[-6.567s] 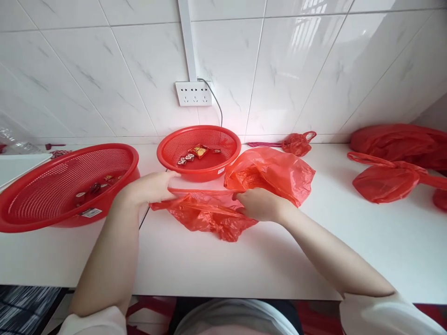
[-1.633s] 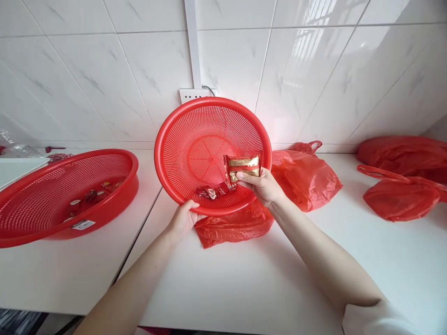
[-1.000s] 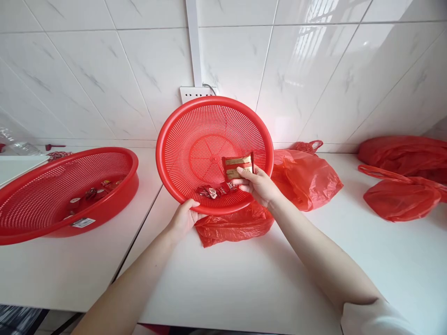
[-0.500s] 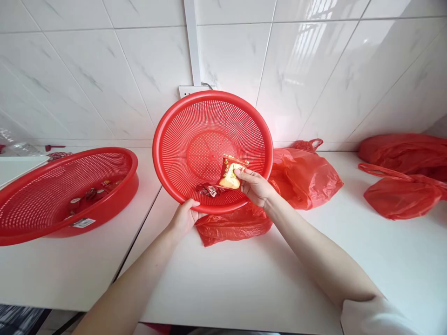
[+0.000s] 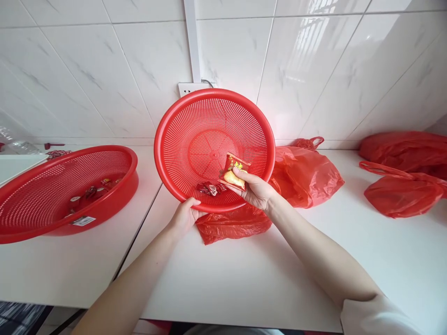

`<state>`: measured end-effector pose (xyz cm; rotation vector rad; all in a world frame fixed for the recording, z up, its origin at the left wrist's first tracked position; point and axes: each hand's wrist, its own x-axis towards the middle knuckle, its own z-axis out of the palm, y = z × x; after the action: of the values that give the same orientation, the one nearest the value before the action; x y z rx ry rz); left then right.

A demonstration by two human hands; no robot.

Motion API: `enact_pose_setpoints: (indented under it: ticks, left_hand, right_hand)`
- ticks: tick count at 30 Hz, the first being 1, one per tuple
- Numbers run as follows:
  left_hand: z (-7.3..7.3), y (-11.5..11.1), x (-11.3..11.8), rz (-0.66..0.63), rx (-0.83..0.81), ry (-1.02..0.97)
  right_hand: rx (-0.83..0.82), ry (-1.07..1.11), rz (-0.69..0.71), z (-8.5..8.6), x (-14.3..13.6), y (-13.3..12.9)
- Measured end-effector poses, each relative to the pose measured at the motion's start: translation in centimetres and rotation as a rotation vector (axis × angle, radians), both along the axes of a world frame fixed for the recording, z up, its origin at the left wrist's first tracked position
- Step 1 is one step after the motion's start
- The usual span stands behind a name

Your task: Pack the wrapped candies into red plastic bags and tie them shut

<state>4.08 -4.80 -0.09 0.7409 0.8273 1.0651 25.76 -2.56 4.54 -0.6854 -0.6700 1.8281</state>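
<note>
A round red plastic colander [image 5: 181,135] is tilted toward me in the middle, its open side facing me. My left hand [image 5: 185,217] is closed on its lower rim, thumb on the inside edge. Between the thumb and fingers of my right hand [image 5: 256,190] is a small red and gold snack packet [image 5: 236,172], in front of the colander's lower right inside. Several dark red wrapped pieces [image 5: 209,188] lie at the bottom of the colander, partly hidden behind the packet. Under the colander spreads a red plastic bag [image 5: 230,228].
Another red colander [image 5: 125,204] with a few small wrapped pieces stands on the left. Red plastic bags [image 5: 314,179] sit to the right, with a tied one [image 5: 401,197] farther right. A power strip [image 5: 186,88] is against the tiled wall behind.
The packet in my right hand has turned, showing more of its red printed face. My left hand keeps its hold on the colander rim, and the view has shifted slightly.
</note>
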Motion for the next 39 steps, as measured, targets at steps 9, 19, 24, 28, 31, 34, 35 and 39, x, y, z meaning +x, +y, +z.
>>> enact_pose_setpoints:
  ticks: [9,19,24,28,31,34,35,39]
  left_hand:
    - [-0.1,0.2,0.0,-0.007,-0.01,0.003]
    - [0.1,0.2,0.1,0.035,-0.014,-0.005]
    - [0.7,0.5,-0.3,0.074,0.001,-0.015]
    - [1.3,0.9,-0.7,0.169,0.022,-0.03]
    - [1.5,1.4,-1.0,0.235,0.059,-0.053]
    - [1.3,1.8,-1.4,0.254,0.104,-0.06]
    - [1.3,1.8,-1.5,0.253,0.115,-0.062]
    - [1.2,1.8,-1.4,0.254,0.126,-0.066]
  right_hand:
    - [0.189,-0.143,0.013,-0.4,-0.5,-0.5]
    - [0.164,-0.248,-0.062,-0.9,-0.1,0.2]
    - [0.195,-0.326,0.015,-0.4,1.2,0.5]
    - [0.515,-0.739,0.196,0.8,3.5,0.3]
    - [0.738,-1.166,0.103,1.0,4.8,0.4]
    - [0.738,-1.484,0.0,0.1,5.1,0.8]
    - [0.7,-1.541,0.027,-0.3,5.1,1.0]
    - [0.581,-1.792,0.132,-0.9,4.8,1.0]
